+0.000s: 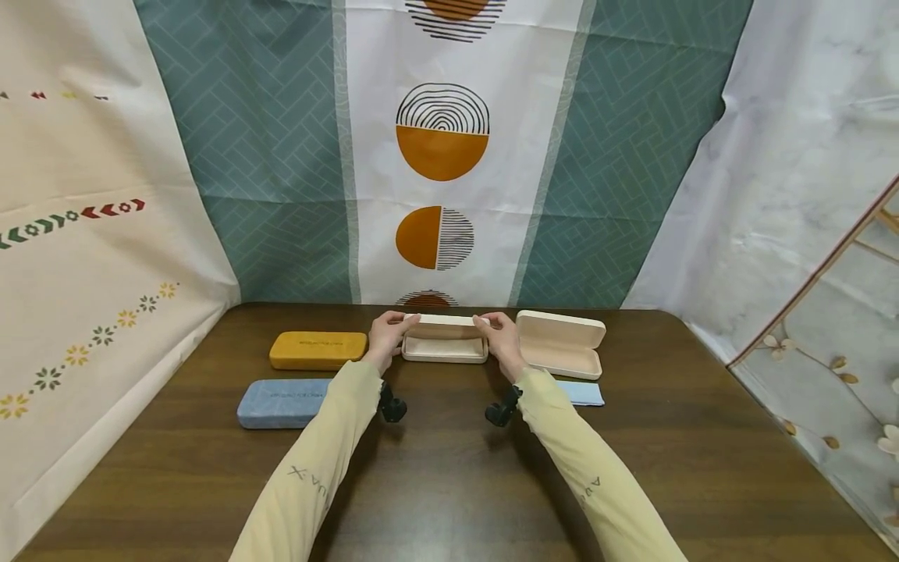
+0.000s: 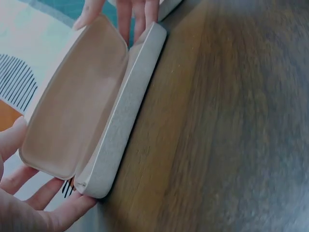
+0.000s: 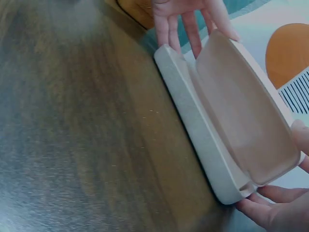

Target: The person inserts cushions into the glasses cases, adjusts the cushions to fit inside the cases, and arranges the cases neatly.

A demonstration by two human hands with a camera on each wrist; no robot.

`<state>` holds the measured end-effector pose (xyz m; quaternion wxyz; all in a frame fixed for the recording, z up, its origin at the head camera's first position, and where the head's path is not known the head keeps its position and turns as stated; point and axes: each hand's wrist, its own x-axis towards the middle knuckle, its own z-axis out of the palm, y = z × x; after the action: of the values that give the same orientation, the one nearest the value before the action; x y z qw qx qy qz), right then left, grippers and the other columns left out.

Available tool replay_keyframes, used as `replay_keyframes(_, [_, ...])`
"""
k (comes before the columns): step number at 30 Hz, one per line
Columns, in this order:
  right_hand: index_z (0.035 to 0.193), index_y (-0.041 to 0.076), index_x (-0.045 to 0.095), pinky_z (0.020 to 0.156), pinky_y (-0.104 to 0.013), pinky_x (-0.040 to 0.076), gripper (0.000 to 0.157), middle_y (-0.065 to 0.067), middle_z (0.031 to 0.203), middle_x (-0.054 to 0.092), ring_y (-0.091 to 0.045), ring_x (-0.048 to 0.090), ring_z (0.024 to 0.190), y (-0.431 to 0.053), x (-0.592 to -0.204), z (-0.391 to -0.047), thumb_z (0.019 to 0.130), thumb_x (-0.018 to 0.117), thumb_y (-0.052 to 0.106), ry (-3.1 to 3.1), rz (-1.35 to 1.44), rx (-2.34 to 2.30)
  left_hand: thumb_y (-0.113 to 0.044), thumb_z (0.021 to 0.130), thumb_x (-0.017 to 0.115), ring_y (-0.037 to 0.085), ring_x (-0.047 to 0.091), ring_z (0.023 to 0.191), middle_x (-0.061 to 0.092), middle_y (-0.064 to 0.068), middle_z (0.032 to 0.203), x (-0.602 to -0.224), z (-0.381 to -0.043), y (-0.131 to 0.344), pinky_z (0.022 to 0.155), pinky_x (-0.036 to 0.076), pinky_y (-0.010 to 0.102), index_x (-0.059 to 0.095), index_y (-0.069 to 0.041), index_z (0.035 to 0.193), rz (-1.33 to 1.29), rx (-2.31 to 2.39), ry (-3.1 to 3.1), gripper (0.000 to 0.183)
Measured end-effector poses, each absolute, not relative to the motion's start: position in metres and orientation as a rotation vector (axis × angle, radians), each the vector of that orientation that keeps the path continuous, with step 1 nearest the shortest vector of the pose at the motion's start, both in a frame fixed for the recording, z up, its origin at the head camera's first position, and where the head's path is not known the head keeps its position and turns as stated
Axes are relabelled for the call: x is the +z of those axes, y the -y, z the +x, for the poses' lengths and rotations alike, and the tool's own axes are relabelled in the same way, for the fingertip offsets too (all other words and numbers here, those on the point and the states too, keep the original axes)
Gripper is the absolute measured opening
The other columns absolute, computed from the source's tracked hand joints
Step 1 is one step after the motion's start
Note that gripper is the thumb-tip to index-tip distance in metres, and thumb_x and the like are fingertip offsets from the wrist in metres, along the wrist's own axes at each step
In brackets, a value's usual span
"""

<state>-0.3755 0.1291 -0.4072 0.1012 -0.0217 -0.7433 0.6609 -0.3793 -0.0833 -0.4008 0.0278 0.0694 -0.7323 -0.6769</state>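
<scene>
A cream glasses case (image 1: pixel 445 357) lies on the table's far side with its lid raised, hinge at the back. My left hand (image 1: pixel 384 341) grips its left end, and my right hand (image 1: pixel 502 343) grips the right end. In the left wrist view the left thumb (image 2: pixel 13 137) lies at the lid's edge, while the other fingers (image 2: pixel 65 210) reach round the end by the hinge. From the right wrist, the right fingers (image 3: pixel 265 205) hold the opposite end in the same way. A smooth tan lining (image 3: pixel 248 111) shows inside the lid.
To the right stands a second cream case (image 1: pixel 562 343), lid up, with a folded light blue cloth (image 1: pixel 581 393) in front. At left lie a closed mustard case (image 1: pixel 318 350) and a closed blue case (image 1: pixel 281 403), partly behind the left sleeve. A patterned curtain (image 1: pixel 442 156) hangs behind the table.
</scene>
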Motion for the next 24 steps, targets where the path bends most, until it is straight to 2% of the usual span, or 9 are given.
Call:
replay_keyframes(2, [0.100, 0.002, 0.057, 0.068, -0.038, 0.044, 0.029, -0.011, 0.102, 0.051, -0.020, 0.047, 0.080, -0.132, -0.404, -0.375, 0.084, 0.066, 0.025, 2.215, -0.062, 2.048, -0.031, 0.079, 0.071, 0.033, 0.052, 0.098, 0.050, 0.014, 0.108, -0.401, -0.381, 0.085, 0.075, 0.046, 0.043, 0.055, -0.004, 0.113, 0.207, -2.094, 2.273, 0.046])
replay_keyframes(4, [0.103, 0.002, 0.054, 0.078, -0.047, 0.042, 0.029, -0.013, 0.108, 0.048, -0.027, 0.049, 0.092, -0.134, -0.401, -0.374, 0.086, 0.064, 0.023, 2.255, -0.046, 2.113, -0.030, 0.078, 0.072, 0.034, 0.052, 0.099, 0.050, 0.014, 0.109, -0.401, -0.382, 0.088, 0.076, 0.046, 0.043, 0.055, -0.004, 0.112, 0.199, -2.109, 2.288, 0.046])
replay_keyframes(7, [0.106, 0.002, 0.052, 0.084, -0.051, 0.039, 0.033, -0.017, 0.112, 0.048, -0.037, 0.048, 0.103, -0.139, -0.396, -0.376, 0.085, 0.065, 0.022, 2.322, -0.014, 2.174, -0.029, 0.078, 0.072, 0.036, 0.051, 0.101, 0.049, 0.015, 0.112, -0.399, -0.382, 0.093, 0.076, 0.046, 0.044, 0.054, -0.003, 0.112, 0.177, -2.130, 2.316, 0.046])
replay_keyframes(10, [0.108, 0.002, 0.052, 0.083, -0.050, 0.041, 0.034, -0.019, 0.110, 0.050, -0.040, 0.048, 0.104, -0.144, -0.393, -0.378, 0.084, 0.067, 0.021, 2.378, 0.021, 2.198, -0.028, 0.078, 0.072, 0.038, 0.051, 0.102, 0.050, 0.016, 0.113, -0.394, -0.382, 0.098, 0.076, 0.046, 0.046, 0.053, -0.002, 0.108, 0.141, -2.149, 2.359, 0.044])
replay_keyframes(14, [0.106, 0.003, 0.054, 0.080, -0.046, 0.044, 0.034, -0.015, 0.107, 0.054, -0.036, 0.050, 0.104, -0.149, -0.390, -0.379, 0.081, 0.070, 0.020, 2.425, 0.031, 2.194, -0.022, 0.079, 0.072, 0.039, 0.052, 0.100, 0.050, 0.018, 0.111, -0.389, -0.383, 0.102, 0.076, 0.046, 0.047, 0.050, -0.001, 0.104, 0.074, -2.185, 2.414, 0.039])
replay_keyframes(19, [0.105, 0.004, 0.058, 0.078, -0.043, 0.046, 0.034, -0.011, 0.106, 0.057, -0.030, 0.051, 0.103, -0.153, -0.390, -0.380, 0.079, 0.072, 0.020, 2.469, 0.037, 2.166, -0.016, 0.080, 0.071, 0.040, 0.051, 0.101, 0.047, 0.018, 0.109, -0.390, -0.382, 0.105, 0.076, 0.046, 0.048, 0.048, 0.000, 0.104, 0.044, -2.215, 2.424, 0.036])
replay_keyframes(24, [0.104, 0.001, 0.059, 0.077, -0.044, 0.046, 0.033, -0.013, 0.105, 0.057, -0.033, 0.052, 0.102, -0.155, -0.392, -0.382, 0.077, 0.073, 0.016, 2.436, 0.039, 2.213, -0.016, 0.080, 0.071, 0.040, 0.050, 0.099, 0.046, 0.017, 0.106, -0.393, -0.382, 0.104, 0.074, 0.047, 0.046, 0.049, 0.001, 0.105, 0.013, -2.196, 2.417, 0.037])
